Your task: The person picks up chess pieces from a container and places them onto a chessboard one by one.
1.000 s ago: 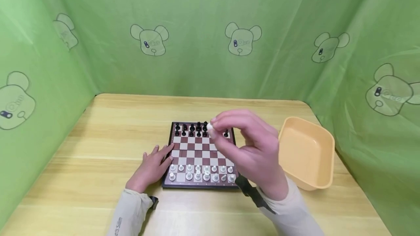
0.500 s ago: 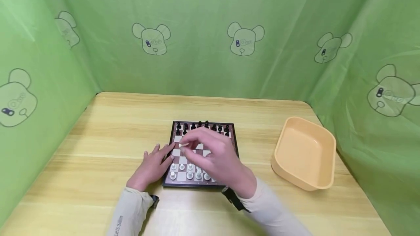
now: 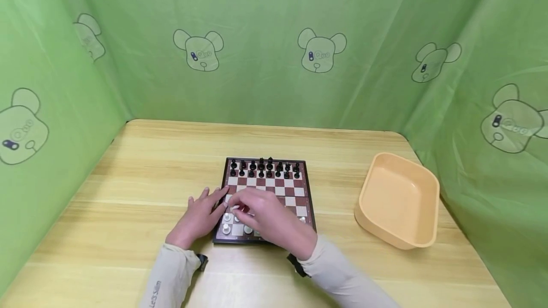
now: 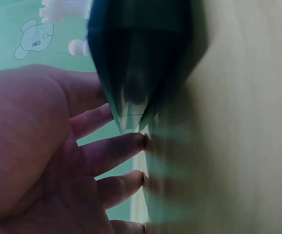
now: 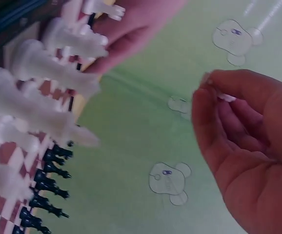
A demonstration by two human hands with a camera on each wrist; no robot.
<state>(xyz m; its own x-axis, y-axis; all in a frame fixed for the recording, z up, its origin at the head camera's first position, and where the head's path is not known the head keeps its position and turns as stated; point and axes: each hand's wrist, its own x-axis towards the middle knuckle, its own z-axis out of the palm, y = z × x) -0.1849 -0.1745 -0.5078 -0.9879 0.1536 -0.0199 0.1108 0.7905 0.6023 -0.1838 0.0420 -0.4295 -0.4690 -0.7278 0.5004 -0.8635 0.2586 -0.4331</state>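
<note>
My right hand [image 3: 267,213] pinches a small white chess piece [image 3: 234,208] between thumb and fingertips, over the near left part of the chessboard [image 3: 289,201]. In the right wrist view, only bits of the piece [image 5: 226,97] show among the fingers; its shape is mostly hidden. With fingers spread, my left hand [image 3: 196,220] rests at the board's left edge, thumb and index fingertip on the rim. White pieces stand in the near rows, partly behind the right hand; a white rook [image 3: 226,228] occupies the near left corner. Black pieces [image 3: 261,165] fill the two far rows.
An orange plastic basin [image 3: 396,203] stands on the wooden table [image 3: 171,156] to the right of the board. Green curtains [image 3: 257,94] with bear prints enclose the table at the back and sides.
My right hand has moved left and down with the white piece, from above the board's right side to close over its near left squares. The left hand has stayed at the board's edge.
</note>
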